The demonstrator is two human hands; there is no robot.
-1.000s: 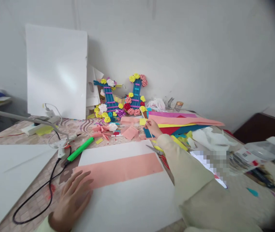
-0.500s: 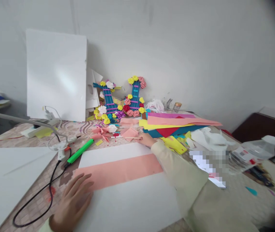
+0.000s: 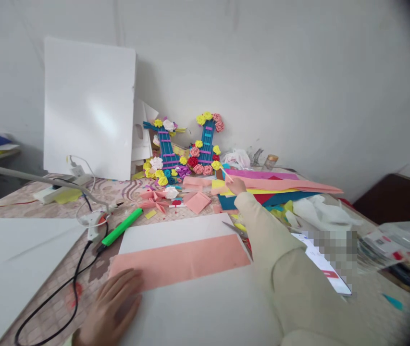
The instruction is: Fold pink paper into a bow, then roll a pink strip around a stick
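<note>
My left hand (image 3: 113,302) lies flat with fingers stretched out over the left end of a pink paper strip (image 3: 186,262). The strip rests across a white board (image 3: 205,307). My right hand (image 3: 236,185) reaches to the back, closed on a thin pale stick (image 3: 225,173) that points up and left. Under that hand is a stack of coloured paper, with pink paper (image 3: 284,183), yellow paper (image 3: 219,186) and blue paper (image 3: 228,202) showing. Scissors (image 3: 236,229) stick out from beneath my right sleeve, their handles mostly hidden.
Two flower-trimmed blue pieces (image 3: 207,142) lean at the wall. A green stick-like tool (image 3: 122,227), a white glue gun (image 3: 94,223) and a looping black cable (image 3: 77,283) lie left. A phone (image 3: 325,269) and a plastic bottle (image 3: 388,242) are on the right.
My right hand has moved up and right, from beside the folded pink paper to the paper stack, carrying the thin stick. The scissors have come into view. My left hand stays on the strip.
</note>
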